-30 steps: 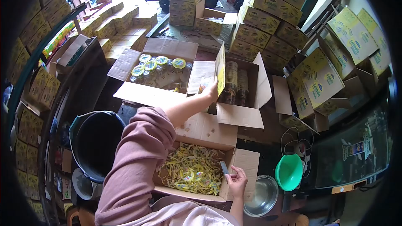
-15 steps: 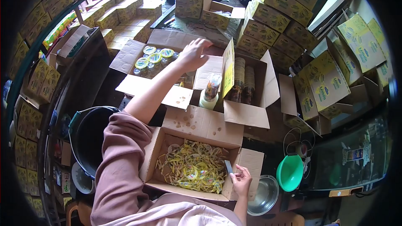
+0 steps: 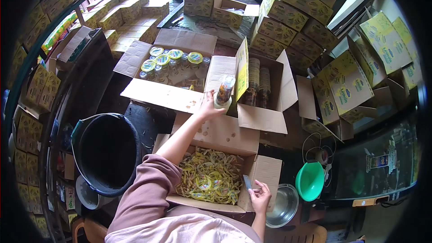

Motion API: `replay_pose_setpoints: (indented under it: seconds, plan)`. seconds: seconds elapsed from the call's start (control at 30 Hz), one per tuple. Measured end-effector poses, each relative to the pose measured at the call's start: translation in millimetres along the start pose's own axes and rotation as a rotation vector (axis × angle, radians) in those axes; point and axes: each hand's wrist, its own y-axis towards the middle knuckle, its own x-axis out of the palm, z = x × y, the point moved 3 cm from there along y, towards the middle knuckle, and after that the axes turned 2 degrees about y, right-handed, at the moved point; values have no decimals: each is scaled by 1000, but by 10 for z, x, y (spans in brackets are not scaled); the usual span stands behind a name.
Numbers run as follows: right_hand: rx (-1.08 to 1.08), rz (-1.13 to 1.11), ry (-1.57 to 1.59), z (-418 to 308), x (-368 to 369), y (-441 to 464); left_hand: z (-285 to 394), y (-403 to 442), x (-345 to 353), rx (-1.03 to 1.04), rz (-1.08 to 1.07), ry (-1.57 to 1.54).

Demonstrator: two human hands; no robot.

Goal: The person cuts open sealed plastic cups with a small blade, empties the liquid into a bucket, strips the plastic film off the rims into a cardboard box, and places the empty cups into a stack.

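My left hand (image 3: pixel 210 108) is curled at the lower end of a clear printed plastic cup (image 3: pixel 226 87), which stands upside down on a whitish jar (image 3: pixel 223 104). The hand partly covers the jar. Between the thumb and fingers of my right hand (image 3: pixel 259 196) is a small flat grey blade (image 3: pixel 247 182). That hand rests by the right wall of an open carton (image 3: pixel 249 171) in front of me. Yellow-green strips and scraps (image 3: pixel 209 175) lie heaped inside it, some of them printed.
Behind stands an open carton (image 3: pixel 162 94) of upright cups with yellow-rimmed lids. To its right, another carton (image 3: pixel 263 119) holds stacked cups. A black bucket (image 3: pixel 108 153) is at left; a green bowl (image 3: pixel 310 181) and metal bowl (image 3: pixel 283 204) are at right.
My left hand has come back from above the far carton down to the cup on the jar, its fingers now around it. My right hand keeps the blade in nearly the same place.
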Motion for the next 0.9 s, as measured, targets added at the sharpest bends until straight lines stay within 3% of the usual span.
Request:
replay_pose_setpoints:
  seconds: [0.13, 0.57, 0.9]
  plan:
    - [14, 58, 20, 50, -128, -67, 14, 7, 98, -71, 107, 114]
    - [44, 95, -19, 241, -345, -253, -139, 85, 184, -57, 38, 109]
    - [26, 45, -308, 53, -324, -153, -273, 196, 296, -10, 27, -35]
